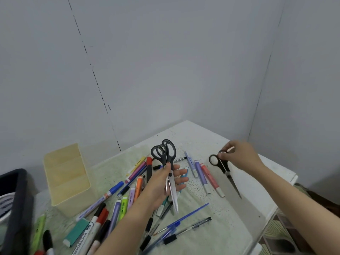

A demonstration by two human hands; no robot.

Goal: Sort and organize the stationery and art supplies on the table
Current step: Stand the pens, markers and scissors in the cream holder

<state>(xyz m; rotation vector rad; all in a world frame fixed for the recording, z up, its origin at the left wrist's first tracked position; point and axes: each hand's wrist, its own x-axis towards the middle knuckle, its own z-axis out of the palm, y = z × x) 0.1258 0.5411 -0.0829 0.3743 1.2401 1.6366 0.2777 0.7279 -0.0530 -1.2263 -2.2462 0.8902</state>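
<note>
Whiteboard marker [83,238] closest, reads "WHITEBOARD" down the barrel; other print too small to make out. Left hand [161,181] just right of the cream box [66,173], thumb clamping grey scissors [166,155] against the palm, handles away, blades pointing back. Further right of the box, right hand [239,155] pinching the far loop of black scissors [223,166], tips aimed near-right, roughly the same axis. Probably grouping the scissors next, with the left hand nearer the box.

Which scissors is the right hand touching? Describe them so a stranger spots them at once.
On the white table, go to its right edge, past the row of pastel markers. There the right hand pinches small black-handled scissors, blades closed; the larger grey-handled scissors are in the left hand.
</note>
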